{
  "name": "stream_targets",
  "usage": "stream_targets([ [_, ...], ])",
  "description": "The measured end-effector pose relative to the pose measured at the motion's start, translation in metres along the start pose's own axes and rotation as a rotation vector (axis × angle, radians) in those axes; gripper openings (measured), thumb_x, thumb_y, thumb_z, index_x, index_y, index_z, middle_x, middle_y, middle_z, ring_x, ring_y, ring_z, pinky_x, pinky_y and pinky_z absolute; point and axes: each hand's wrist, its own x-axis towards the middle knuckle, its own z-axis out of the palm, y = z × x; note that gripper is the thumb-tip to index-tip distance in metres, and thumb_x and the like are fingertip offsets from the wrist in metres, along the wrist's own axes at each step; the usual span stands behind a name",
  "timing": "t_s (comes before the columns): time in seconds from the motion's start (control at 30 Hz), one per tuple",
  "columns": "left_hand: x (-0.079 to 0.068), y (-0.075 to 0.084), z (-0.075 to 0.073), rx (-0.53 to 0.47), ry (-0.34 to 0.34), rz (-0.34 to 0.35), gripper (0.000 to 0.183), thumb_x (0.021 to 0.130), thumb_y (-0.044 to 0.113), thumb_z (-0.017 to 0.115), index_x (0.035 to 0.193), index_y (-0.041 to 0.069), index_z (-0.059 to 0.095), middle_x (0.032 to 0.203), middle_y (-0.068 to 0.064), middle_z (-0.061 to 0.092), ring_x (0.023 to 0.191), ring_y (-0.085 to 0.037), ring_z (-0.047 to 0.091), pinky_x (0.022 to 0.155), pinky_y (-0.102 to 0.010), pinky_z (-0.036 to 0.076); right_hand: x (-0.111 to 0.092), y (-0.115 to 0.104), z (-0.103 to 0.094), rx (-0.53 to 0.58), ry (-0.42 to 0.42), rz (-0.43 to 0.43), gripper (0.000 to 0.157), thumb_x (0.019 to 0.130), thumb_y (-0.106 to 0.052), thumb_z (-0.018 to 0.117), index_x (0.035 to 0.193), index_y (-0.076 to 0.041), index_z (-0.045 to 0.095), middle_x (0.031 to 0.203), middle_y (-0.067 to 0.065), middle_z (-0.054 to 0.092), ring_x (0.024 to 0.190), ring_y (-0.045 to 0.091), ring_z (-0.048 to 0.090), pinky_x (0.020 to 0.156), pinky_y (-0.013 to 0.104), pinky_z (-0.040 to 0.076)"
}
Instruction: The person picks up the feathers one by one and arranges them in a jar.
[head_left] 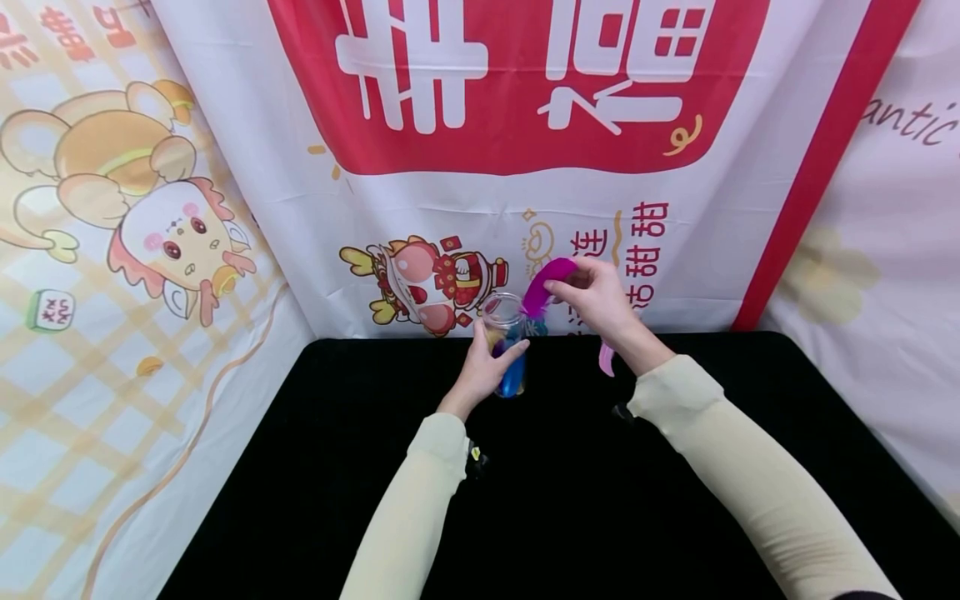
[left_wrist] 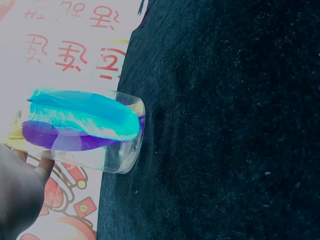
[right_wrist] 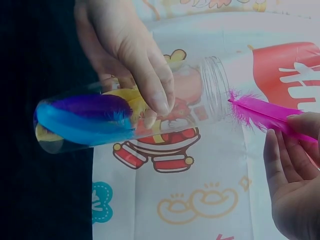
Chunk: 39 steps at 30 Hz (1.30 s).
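My left hand (head_left: pixel 482 367) grips a clear jar (left_wrist: pixel 120 165) around its side, holding it upright near the table's back edge. Inside the jar, toward its bottom, are a blue feather (left_wrist: pixel 85 112), a purple feather (right_wrist: pixel 95 106) and a yellow feather (right_wrist: pixel 125 95). My right hand (head_left: pixel 598 298) pinches a magenta feather (right_wrist: pixel 265 111) between thumb and fingers. The feather's fluffy quill end points at the jar's open mouth, just beside the rim in the right wrist view. Some of the jar is hidden behind the left fingers.
A light pink feather (head_left: pixel 607 358) shows below the right wrist, near the back of the black table (head_left: pixel 570 500). Printed cloth hangings (head_left: pixel 465 200) stand behind the table and along both sides.
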Motion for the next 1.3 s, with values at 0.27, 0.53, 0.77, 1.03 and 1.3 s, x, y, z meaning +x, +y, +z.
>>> stream_targets([
  [0.27,0.000,0.000,0.000,0.007,0.006,0.007,0.085,0.088,0.060,0.074,0.148,0.023,0.027,0.147,-0.009,0.046,0.136,-0.034,0.049,0.114,-0.051,0.038,0.004,-0.003,0.004,0.001,0.014,0.009,0.027,0.094,-0.011,0.076,0.117,0.002,0.071,0.105,0.014,0.076,0.088,0.022,0.072,0.075,0.028,0.060],
  [0.53,0.000,-0.001,0.000,0.003,0.000,0.007,0.065,0.097,0.043,0.071,0.143,0.025,0.028,0.147,-0.010,0.045,0.134,-0.033,0.049,0.113,-0.053,0.039,0.007,-0.004,0.012,0.028,0.056,-0.057,0.022,0.093,-0.009,0.077,0.110,0.004,0.073,0.100,0.017,0.076,0.083,0.018,0.072,0.076,0.033,0.061],
  [0.77,-0.011,0.026,-0.009,-0.031,-0.090,-0.072,0.074,0.096,0.045,0.070,0.148,0.020,0.023,0.156,-0.015,0.037,0.143,-0.039,0.041,0.117,-0.052,0.034,0.010,-0.004,0.019,0.068,0.061,-0.081,0.022,0.093,-0.008,0.077,0.110,0.005,0.072,0.100,0.018,0.075,0.083,0.021,0.072,0.079,0.039,0.061],
  [1.03,-0.010,0.024,-0.010,-0.010,-0.097,-0.092,0.073,0.098,0.044,0.069,0.148,0.022,0.022,0.156,-0.011,0.037,0.139,-0.031,0.044,0.118,-0.050,0.035,0.010,-0.005,0.024,0.086,0.061,-0.094,0.023,0.092,-0.007,0.076,0.111,0.007,0.071,0.099,0.017,0.075,0.084,0.023,0.071,0.079,0.039,0.061],
  [1.3,0.000,0.000,-0.004,-0.015,-0.036,-0.031,0.071,0.095,0.052,0.069,0.145,0.029,0.025,0.152,-0.008,0.040,0.136,-0.029,0.046,0.116,-0.052,0.036,0.012,-0.005,0.028,0.108,0.056,-0.109,0.021,0.092,-0.004,0.076,0.107,0.009,0.070,0.096,0.016,0.075,0.081,0.018,0.071,0.075,0.031,0.061],
])
